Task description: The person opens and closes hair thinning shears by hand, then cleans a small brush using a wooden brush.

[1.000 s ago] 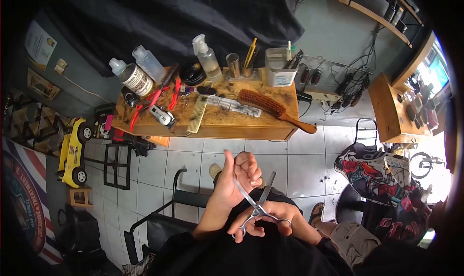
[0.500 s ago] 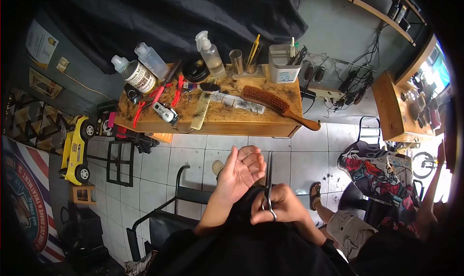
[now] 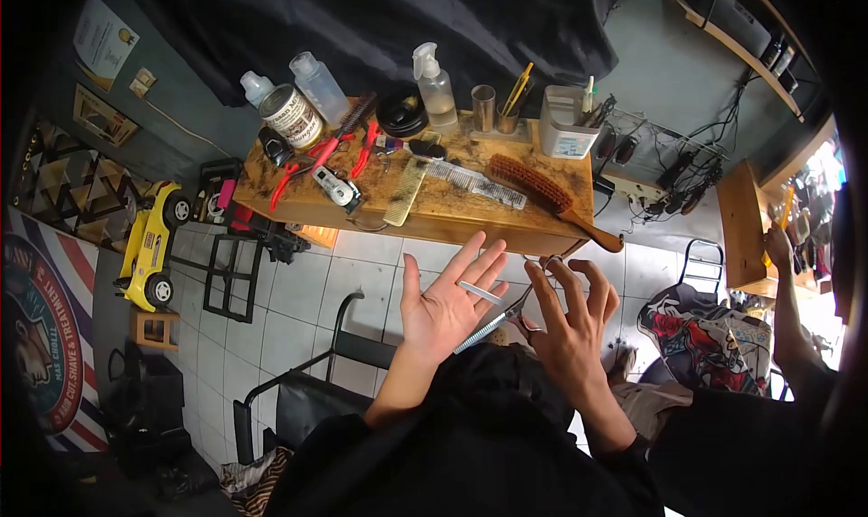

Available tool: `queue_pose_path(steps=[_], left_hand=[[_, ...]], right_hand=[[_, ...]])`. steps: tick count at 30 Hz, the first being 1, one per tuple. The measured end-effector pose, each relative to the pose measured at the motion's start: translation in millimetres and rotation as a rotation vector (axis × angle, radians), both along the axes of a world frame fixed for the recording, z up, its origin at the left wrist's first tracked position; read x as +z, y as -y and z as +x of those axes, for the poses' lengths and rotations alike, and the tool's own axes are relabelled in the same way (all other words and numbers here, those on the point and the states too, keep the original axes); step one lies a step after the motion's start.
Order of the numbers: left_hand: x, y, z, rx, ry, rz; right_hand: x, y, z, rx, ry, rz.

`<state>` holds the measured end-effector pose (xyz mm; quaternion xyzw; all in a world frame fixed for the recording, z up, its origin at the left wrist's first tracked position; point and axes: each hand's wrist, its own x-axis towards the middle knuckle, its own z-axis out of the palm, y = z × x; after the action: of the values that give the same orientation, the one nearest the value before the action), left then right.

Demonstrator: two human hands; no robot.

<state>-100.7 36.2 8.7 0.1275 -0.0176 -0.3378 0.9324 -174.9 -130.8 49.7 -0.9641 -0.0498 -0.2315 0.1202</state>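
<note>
My left hand (image 3: 438, 318) is raised palm up with its fingers spread, and it grips nothing. My right hand (image 3: 576, 341) holds thinning scissors (image 3: 482, 332) by the finger loops, with the back of the hand toward me. The scissors' blades stand apart: one is toothed, and the other is plain and reaches across in front of my left fingers. Whether that blade touches them I cannot tell. Beyond both hands is a wooden table (image 3: 579, 191) with a wooden-handled brush (image 3: 533, 184), a yellowish comb (image 3: 406, 193) and a hair clipper (image 3: 336, 188).
A spray bottle (image 3: 437, 87), a tin can (image 3: 292, 116), metal cups (image 3: 484, 108) and a plastic tub (image 3: 570, 123) stand along the table's back. A black chair (image 3: 307, 426) is at lower left. To the right, another person's arm (image 3: 791, 309) reaches toward a wooden cabinet (image 3: 743, 223).
The scissors have gone from upright and closed to slanting left with blades apart. My right hand has turned over and risen rightward; my left fingers have spread. The other person's arm has risen.
</note>
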Motion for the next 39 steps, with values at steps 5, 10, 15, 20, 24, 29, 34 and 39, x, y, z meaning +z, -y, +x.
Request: queue_pose_path(steps=[5, 10, 15, 20, 24, 29, 34, 39], left_hand=[[-4, -4, -1, -0.030, 0.102, 0.131], [-3, -4, 0, -0.029, 0.063, 0.172], [-4, 2, 1, -0.026, 0.073, 0.212], [-3, 9, 2, -0.058, 0.020, 0.189], [-4, 13, 3, -0.077, 0.040, 0.183], [-17, 9, 2, -0.091, 0.202, 0.427], [-4, 4, -10, 0.044, 0.582, 0.716], [-5, 7, -22, 0.169, 0.610, 0.646]], right_hand=[[-26, 1, 7, 0.151, 0.047, 0.173], [-4, -10, 18, -0.012, 0.133, 0.098], [-36, 20, 7, 0.203, -0.128, 0.072], [-10, -4, 22, -0.074, 0.125, 0.115], [-34, 17, 9, 0.141, -0.034, 0.149], [-21, 9, 14, -0.002, -0.046, 0.164], [-29, 10, 13, -0.132, -0.108, 0.305], [-34, 1, 10, -0.161, -0.041, 0.252]])
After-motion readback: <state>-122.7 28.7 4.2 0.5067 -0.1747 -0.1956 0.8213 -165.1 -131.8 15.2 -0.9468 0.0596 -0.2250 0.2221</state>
